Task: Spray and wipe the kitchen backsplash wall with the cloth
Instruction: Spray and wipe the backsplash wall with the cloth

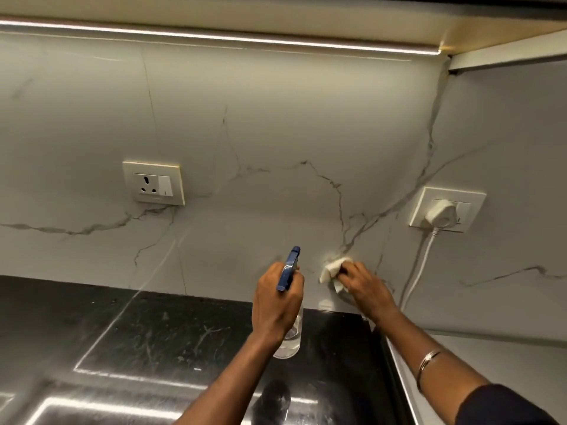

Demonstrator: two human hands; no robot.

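View: head camera, the only one, looking down my arms at the wall.
Backsplash wall (245, 118): pale marbled slab with grey veins, meeting a side wall in a corner on my right. This is the surface to clean, straight ahead of both hands.
Left hand (277, 299): wrapped round the neck of the spray bottle. I cannot tell whether a finger is on the trigger.
Spray bottle (289, 269): blue head, clear body, held above the table with the nozzle aimed low at the wall, just left of the cloth.
Right hand (365, 286): fingers bunched on the cloth, pressing it to the wall.
Cloth (333, 268): small, white and crumpled, touching the wall beside a dark vein, a little above the table's back edge.
Table (153, 326): glossy black veined stone under both hands.
Open socket (154, 183): on the wall, up and to my left, well apart from the nozzle.
Plugged socket (441, 211): on the side wall to my right, white plug in.
Cable (417, 265): white, hanging from the plug, near my right hand.
Step, as I judge it: wiping a low patch, bottle at the ready.
Risk, mist: spray could reach either socket if I aim high or wide.
Risk, cable: a broad sweep rightward could snag it and tug the plug.
Risk, runoff: too much spray for so small a cloth could streak the wall and pool along the table's back edge.
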